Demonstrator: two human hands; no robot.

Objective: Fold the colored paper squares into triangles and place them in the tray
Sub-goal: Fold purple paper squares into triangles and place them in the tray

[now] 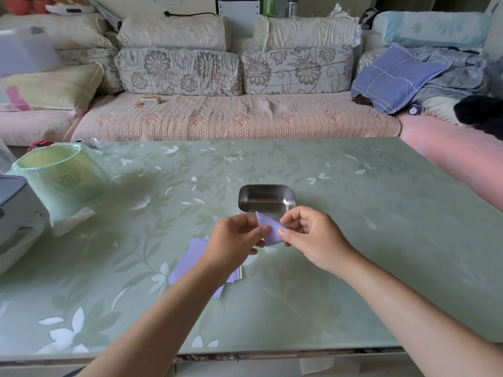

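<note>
A lilac paper square (269,229), folded into a triangle shape, is held above the table between both hands. My left hand (234,239) pinches its left edge and my right hand (310,235) pinches its right corner. Just behind it stands a small steel tray (265,195), and nothing shows inside it. A stack of lilac paper squares (187,263) lies on the table under my left wrist, partly hidden by the forearm.
A green-lined bin (58,175) stands at the table's left, beside a grey and white box (16,210) at the left edge. The green floral table (353,240) spreads to the right. A sofa with cushions (234,115) runs behind the table.
</note>
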